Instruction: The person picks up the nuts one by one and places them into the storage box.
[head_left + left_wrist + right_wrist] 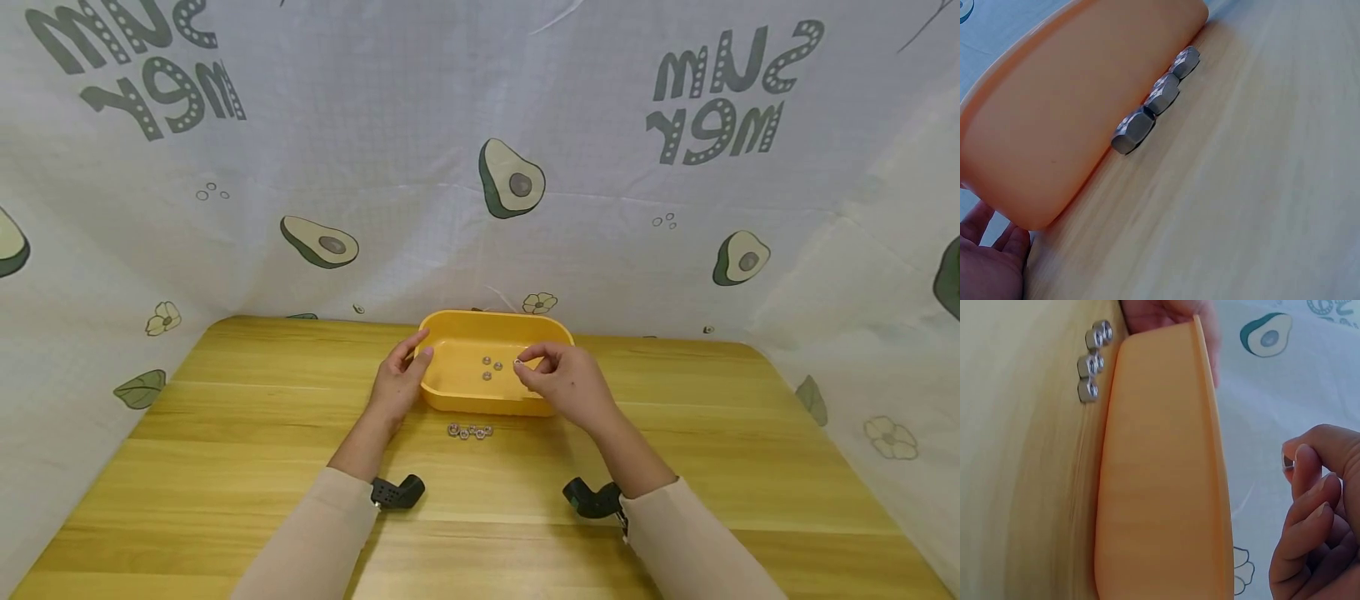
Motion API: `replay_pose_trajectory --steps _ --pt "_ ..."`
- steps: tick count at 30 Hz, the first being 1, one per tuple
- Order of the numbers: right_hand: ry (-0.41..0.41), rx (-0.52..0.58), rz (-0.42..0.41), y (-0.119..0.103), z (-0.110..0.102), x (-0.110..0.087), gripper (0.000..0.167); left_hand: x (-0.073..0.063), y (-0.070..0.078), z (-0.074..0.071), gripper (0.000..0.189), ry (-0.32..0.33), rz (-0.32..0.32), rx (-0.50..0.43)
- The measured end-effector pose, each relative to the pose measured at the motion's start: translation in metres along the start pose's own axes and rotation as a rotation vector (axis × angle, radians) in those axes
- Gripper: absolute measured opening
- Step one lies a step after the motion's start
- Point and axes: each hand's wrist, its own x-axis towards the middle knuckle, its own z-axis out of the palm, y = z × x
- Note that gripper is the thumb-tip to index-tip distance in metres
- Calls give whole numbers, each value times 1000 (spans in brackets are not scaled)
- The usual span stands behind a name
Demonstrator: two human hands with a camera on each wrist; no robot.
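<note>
With the right hand (572, 385), we pinch the nut (1287, 462) between thumb and forefinger, above the yellow tray (480, 405) near the worktop's (300, 392) far edge. Our left hand (398, 386), thumb and fingers apart, touches the tray's left end.

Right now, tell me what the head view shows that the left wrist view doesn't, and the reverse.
Only the head view: the right hand pinching a nut above the tray, three nuts inside it, and both sleeves.

Only the left wrist view: the flat side faces of the outside nuts, close enough to make out.

Both: the left hand at the tray's end, the tray's outer wall, nuts outside it, the tabletop and the printed cloth.
</note>
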Motion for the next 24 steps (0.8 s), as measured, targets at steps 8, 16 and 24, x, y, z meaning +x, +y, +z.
replay_pose_trajectory --steps 8,16,24 --pt "-31 4 27 6 -5 22 21 1 -2 2 46 -23 12 -6" --pt "-43 6 55 7 -1 47 22 1 0 0 46 -12 13 -21" --pt "-52 10 93 12 11 66 23 0 0 0 46 -2 15 -13"
